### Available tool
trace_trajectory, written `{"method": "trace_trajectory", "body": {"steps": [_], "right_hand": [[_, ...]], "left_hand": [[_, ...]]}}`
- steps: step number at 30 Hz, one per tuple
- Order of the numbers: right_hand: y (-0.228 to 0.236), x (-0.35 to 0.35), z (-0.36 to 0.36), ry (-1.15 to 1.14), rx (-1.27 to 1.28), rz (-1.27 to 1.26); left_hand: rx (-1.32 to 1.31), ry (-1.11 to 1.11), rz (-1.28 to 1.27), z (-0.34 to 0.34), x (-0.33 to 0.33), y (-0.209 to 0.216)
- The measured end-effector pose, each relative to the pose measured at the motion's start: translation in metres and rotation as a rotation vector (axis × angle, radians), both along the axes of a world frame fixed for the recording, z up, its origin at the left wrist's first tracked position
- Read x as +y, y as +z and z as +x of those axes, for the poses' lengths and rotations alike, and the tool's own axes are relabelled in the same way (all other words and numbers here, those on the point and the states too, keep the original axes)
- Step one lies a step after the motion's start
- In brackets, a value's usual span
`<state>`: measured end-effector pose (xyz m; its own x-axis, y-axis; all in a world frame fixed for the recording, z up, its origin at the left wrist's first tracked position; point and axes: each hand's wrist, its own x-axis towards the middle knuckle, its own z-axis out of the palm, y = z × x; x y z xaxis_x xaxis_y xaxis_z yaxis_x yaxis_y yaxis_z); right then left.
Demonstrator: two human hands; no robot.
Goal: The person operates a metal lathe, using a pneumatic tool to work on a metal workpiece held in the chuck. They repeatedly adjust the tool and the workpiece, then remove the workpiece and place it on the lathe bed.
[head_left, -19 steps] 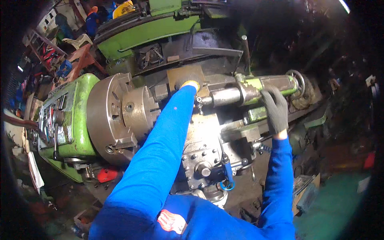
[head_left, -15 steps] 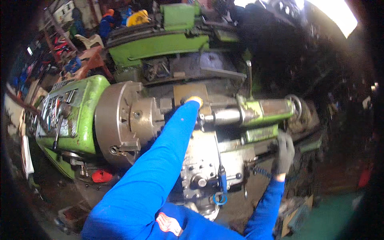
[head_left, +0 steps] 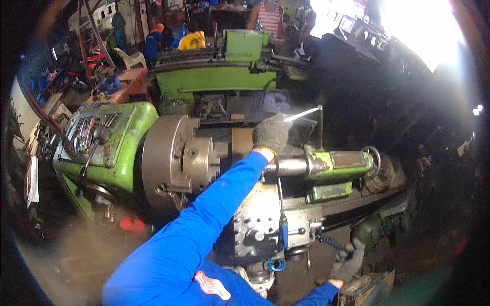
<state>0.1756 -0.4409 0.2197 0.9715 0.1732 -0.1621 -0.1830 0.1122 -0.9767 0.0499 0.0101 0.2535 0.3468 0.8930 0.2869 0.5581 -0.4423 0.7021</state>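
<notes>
My left hand (head_left: 270, 133), in a grey glove, is raised over the bed of a green lathe, between the chuck and the tailstock. Its fingers are closed, and a thin shiny metal rod (head_left: 303, 113) sticks out of it toward the upper right. The rod's far end appears close to the top of the tailstock's upright lever (head_left: 320, 125). Low at the right, my gloved right hand (head_left: 349, 261) is held with its fingers apart, holding nothing visible. It is nearest to a box (head_left: 365, 285) below the carriage handwheel.
The big steel chuck (head_left: 166, 155) and green headstock (head_left: 127, 127) stand at left, the tailstock (head_left: 342, 163) at right. The carriage (head_left: 258, 219) with its levers lies before me. Behind is another green machine (head_left: 219, 79). People are farther back.
My left hand has come up from behind the lathe bed, and the shiny rod now shows in it. My right hand has dropped from beside the tailstock toward the box.
</notes>
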Motion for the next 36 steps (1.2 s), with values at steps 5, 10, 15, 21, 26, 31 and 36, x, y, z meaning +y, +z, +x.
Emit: {"method": "trace_trajectory", "body": {"steps": [5,10,15,21,26,31,36], "right_hand": [[0.000,0.111,0.010,0.575,-0.301,-0.133],[0.008,0.206,0.005,0.824,0.130,-0.114],[-0.004,0.260,-0.010,0.896,0.232,-0.101],[-0.012,0.266,-0.004,1.078,-0.381,-0.403],[-0.038,0.255,0.020,1.188,-0.318,-0.453],[-0.065,0.246,0.027,1.139,-0.267,-0.360],[-0.079,0.233,0.039,1.087,-0.165,-0.276]], "left_hand": [[-0.046,-0.301,0.419,-0.054,-0.088,-0.039],[0.171,-0.415,0.174,-0.083,-0.119,-0.043],[0.053,-0.350,0.269,-0.109,-0.102,-0.105],[0.052,-0.339,0.164,-0.144,-0.102,-0.168],[0.011,-0.614,-0.123,-0.135,-0.092,-0.228],[-0.518,-0.628,-1.161,-0.110,-0.091,-0.219],[-0.853,-0.517,-1.489,-0.089,-0.089,-0.229]]}}
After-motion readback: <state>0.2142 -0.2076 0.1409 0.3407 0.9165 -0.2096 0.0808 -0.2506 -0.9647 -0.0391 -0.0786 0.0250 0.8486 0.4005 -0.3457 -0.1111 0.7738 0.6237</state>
